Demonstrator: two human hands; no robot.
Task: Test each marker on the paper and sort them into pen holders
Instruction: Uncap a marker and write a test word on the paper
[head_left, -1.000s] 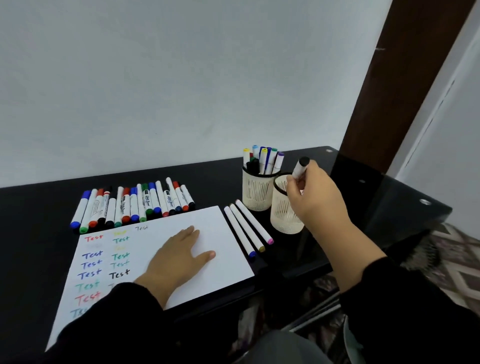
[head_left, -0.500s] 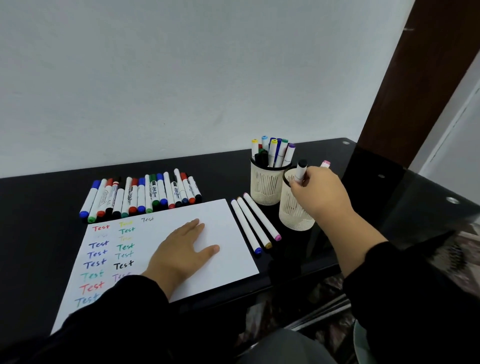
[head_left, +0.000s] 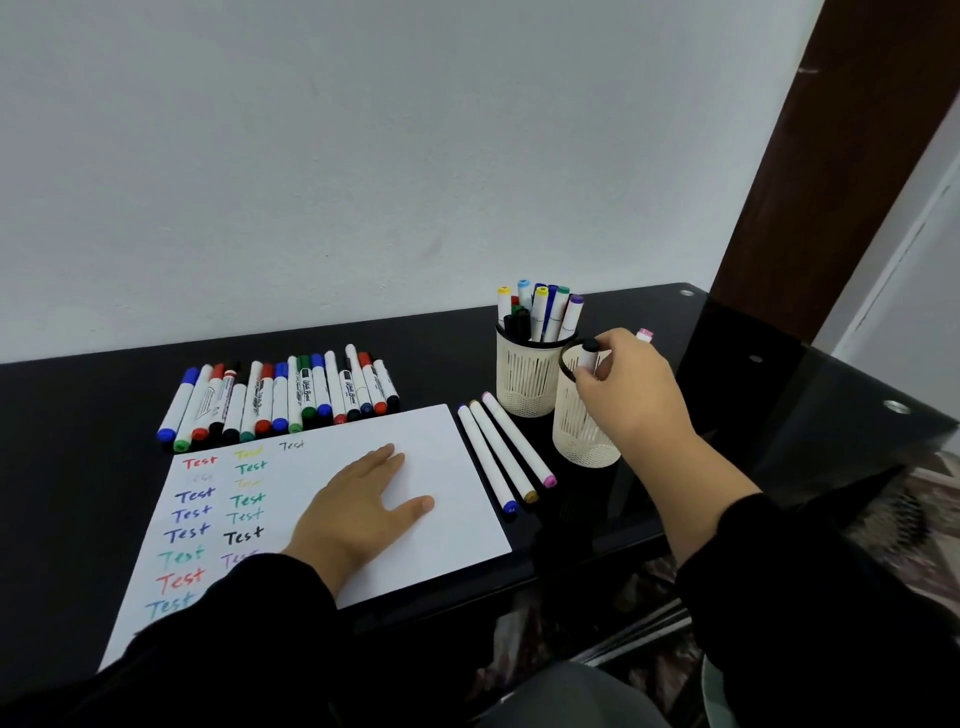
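Note:
My right hand pinches a black-capped white marker that stands partly inside the near cream pen holder; a pink-capped marker pokes out behind my fingers. The far pen holder is full of several coloured markers. My left hand lies flat with straight fingers on the white paper, which carries several coloured "Test" marks on its left side. A row of several capped markers lies above the paper. Three white markers lie between paper and holders.
Everything sits on a glossy black table against a white wall. The table's right end has round metal fittings. A brown door frame rises at the right, and patterned flooring shows below the table's edge.
My right hand has lowered the black-capped marker from above the near holder down into it. My left hand has stayed flat on the paper.

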